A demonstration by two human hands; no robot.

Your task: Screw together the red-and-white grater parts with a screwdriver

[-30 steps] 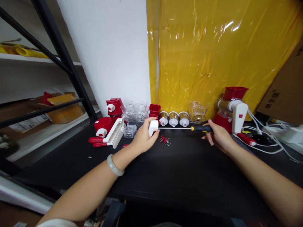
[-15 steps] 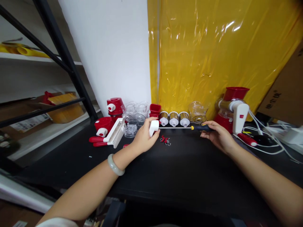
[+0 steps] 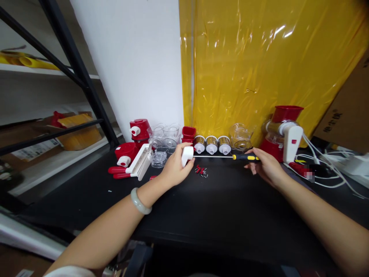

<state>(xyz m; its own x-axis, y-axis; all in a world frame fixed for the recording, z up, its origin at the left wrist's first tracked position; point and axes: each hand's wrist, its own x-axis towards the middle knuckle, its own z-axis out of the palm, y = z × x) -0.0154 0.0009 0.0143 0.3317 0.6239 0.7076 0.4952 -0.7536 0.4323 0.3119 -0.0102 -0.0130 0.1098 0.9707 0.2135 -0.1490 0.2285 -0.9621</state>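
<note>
My left hand is closed around a white plastic part, its end facing right. In my right hand is the black and yellow handle of a long screwdriver, gripped at its rear end. The shaft lies level and its tip meets the white part; the tip itself is hidden. On the table just below the shaft lie small red pieces and several screws. Behind the shaft, metal grater drums lie with their white ends toward me.
White crank arms with red handles and red bases stand left, beside clear plastic housings. An assembled red and white grater stands right, near white cables. Black shelving borders the left of the black table.
The fingers of my right hand have shifted on the screwdriver handle, and its yellow marking now shows. My left hand and the white part stay in place.
</note>
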